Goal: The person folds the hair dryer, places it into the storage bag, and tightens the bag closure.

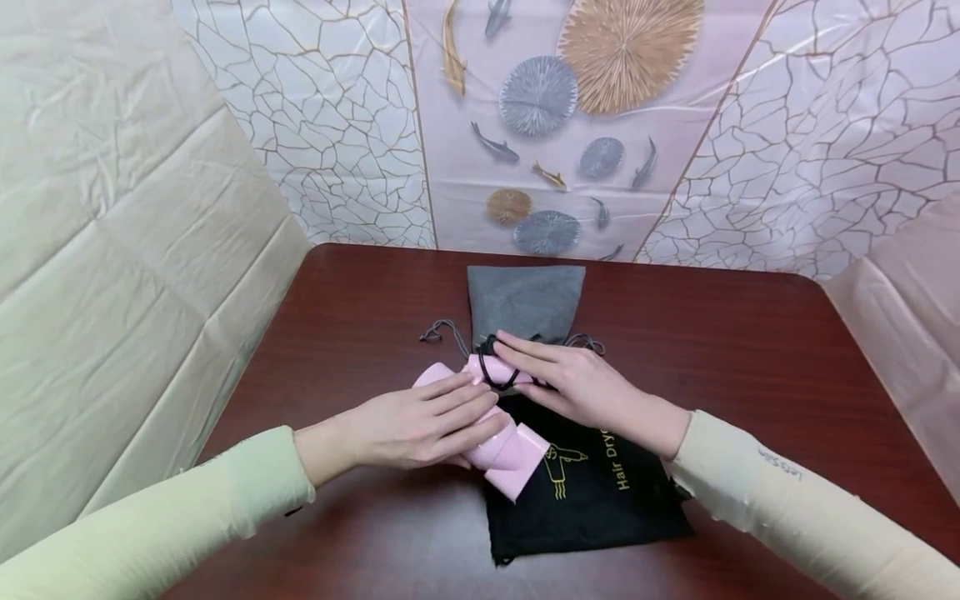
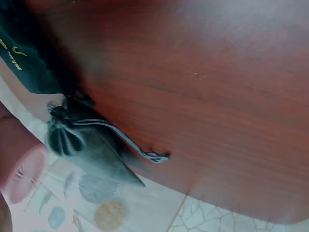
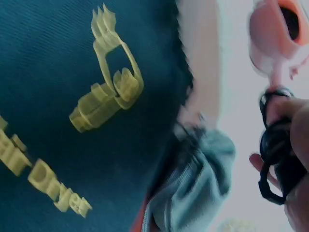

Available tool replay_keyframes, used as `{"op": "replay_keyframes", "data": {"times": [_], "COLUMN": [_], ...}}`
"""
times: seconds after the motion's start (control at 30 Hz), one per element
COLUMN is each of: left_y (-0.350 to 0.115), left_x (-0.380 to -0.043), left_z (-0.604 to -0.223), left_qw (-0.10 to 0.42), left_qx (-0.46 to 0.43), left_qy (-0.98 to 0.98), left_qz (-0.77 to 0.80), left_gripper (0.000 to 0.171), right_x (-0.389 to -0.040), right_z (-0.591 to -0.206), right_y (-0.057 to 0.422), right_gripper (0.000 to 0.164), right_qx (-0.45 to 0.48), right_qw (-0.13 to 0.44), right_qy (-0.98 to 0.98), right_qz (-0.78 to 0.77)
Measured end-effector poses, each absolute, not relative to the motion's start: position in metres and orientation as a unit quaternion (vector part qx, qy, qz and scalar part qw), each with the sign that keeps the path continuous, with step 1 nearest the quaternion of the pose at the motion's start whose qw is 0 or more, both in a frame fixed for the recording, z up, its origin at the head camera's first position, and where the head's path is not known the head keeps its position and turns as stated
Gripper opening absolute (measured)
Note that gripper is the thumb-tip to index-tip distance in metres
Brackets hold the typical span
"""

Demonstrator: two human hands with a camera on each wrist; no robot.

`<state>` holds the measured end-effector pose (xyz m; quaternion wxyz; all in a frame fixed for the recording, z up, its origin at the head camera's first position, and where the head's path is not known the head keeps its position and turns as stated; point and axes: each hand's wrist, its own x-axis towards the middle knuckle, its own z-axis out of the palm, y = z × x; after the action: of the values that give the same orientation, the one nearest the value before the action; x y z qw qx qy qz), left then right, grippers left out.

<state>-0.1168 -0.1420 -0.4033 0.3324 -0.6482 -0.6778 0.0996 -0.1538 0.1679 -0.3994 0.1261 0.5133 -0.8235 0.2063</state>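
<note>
A pink hair dryer [image 1: 525, 454] is held over the black bag [image 1: 592, 521] in the head view. My left hand [image 1: 420, 425] grips its body, fingers laid across the top and thumb mostly hidden. My right hand [image 1: 573, 379] holds the dryer's handle end, where a black cord [image 1: 487, 350] is looped and bundled. In the right wrist view, fingers [image 3: 298, 130] curl about the handle and the cord [image 3: 277, 150], with the dryer's wide pink head [image 3: 265, 41] above. Only a pink end of the dryer [image 2: 29, 169] shows at the left wrist view's edge.
The black drawstring bag lies flat, printed with yellow dryer art and lettering. Behind it lies a grey drawstring pouch [image 1: 525, 300], its cords [image 1: 446, 329] spread sideways. Both rest on a dark red-brown table [image 1: 360, 325] that meets a patterned backdrop [image 1: 502, 192].
</note>
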Motion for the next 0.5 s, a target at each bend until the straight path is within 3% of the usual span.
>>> {"op": "replay_keyframes", "data": {"times": [0.2,0.5], "left_y": [-0.144,-0.143], "left_x": [-0.116,-0.113], "left_z": [-0.400,-0.411], "left_qw": [0.314,0.305], "left_qx": [-0.640,-0.616], "left_qy": [-0.695,-0.721], "left_qz": [0.098,0.089], "left_gripper": [0.054,0.050], "right_x": [-0.161,-0.162], "right_z": [-0.398,-0.407], "right_y": [0.169,0.164], "right_gripper": [0.057,0.055], "right_qx": [0.519,0.520], "right_qw": [0.088,0.098], "right_qy": [-0.826,-0.813], "right_qz": [0.201,0.241]}}
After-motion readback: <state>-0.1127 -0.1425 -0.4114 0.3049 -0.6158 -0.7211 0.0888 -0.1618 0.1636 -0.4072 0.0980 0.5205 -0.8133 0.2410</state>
